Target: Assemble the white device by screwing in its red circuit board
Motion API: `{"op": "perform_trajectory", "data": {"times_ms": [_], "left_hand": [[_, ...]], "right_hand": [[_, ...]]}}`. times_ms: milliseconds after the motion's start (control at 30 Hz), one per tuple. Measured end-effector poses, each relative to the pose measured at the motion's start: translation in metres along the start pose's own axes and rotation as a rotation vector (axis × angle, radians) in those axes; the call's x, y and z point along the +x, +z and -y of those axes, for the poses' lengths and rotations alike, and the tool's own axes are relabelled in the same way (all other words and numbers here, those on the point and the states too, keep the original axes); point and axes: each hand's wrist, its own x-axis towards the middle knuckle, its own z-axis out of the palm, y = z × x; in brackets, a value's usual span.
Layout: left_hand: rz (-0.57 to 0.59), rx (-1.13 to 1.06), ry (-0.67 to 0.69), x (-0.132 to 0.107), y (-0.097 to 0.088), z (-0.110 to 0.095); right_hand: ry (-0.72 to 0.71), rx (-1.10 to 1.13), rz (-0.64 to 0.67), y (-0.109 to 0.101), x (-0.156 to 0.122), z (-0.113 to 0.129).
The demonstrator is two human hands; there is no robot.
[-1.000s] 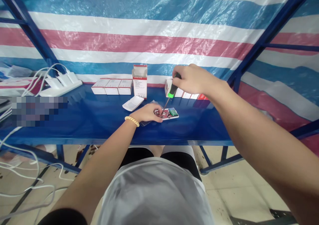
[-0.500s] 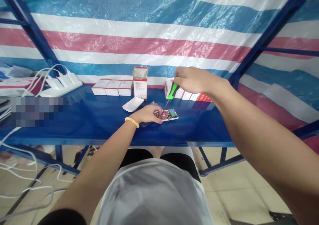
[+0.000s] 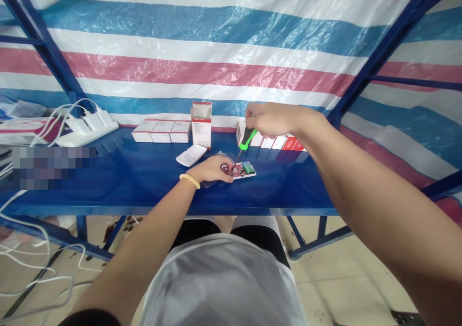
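A small red circuit board in a white base lies on the blue shelf. My left hand rests on the board's left end, fingers pressed down on it, a bead bracelet on the wrist. My right hand is closed round a screwdriver with a green and black handle. The screwdriver tilts down to the left and its tip touches the board. A white curved cover lies just left of my left hand.
An open upright box stands behind the cover. Three flat boxes lie in a row to its left, more boxes on the right. A white power strip with plugs and cables sits far left. Striped tarp hangs behind.
My right hand has shifted slightly left and down with the screwdriver, whose tip now sits further left on the board. The left hand stays on the board.
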Motion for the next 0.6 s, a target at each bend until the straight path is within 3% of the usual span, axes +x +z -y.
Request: {"op": "perform_trajectory", "data": {"times_ms": [300, 500, 600], "left_hand": [[0.008, -0.009, -0.013, 0.000, 0.000, 0.000], [0.008, 0.003, -0.021, 0.000, 0.000, 0.000], [0.014, 0.008, -0.021, 0.000, -0.001, 0.000]], "right_hand": [[-0.024, -0.103, -0.164, -0.002, 0.007, 0.012], [-0.009, 0.007, 0.058, -0.006, 0.007, 0.014], [0.003, -0.040, 0.059, -0.007, 0.009, 0.018]]}}
